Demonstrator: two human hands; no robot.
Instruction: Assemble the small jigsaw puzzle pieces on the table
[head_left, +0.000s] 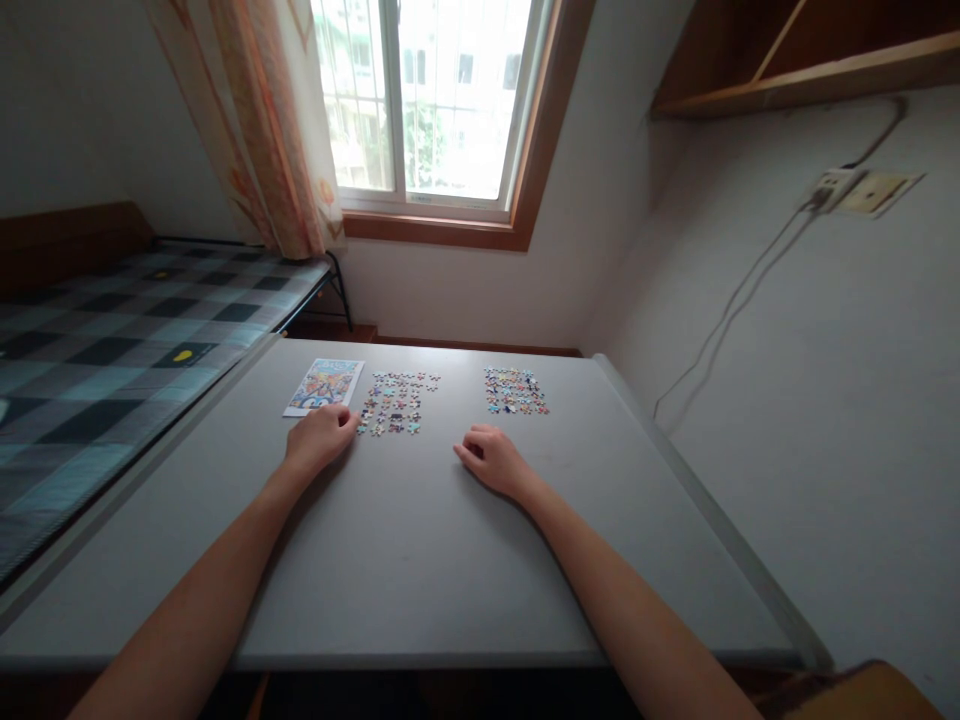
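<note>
Picture card (330, 384) first, left hand (322, 438) curled at its near edge, beside loose puzzle pieces (394, 404); now the right hand (491, 460), curled near more pieces (514, 391) on the worktop (420, 570). Whether either grip holds anything, can't tell!

The tabletop (420, 580) is plain grey; the picture card (326, 385) white-bordered with blue and orange; the jigsaw pieces (396, 417) mixed, apparently blue, white and orange; the mattress (142, 340) checked black, grey and teal.
</note>
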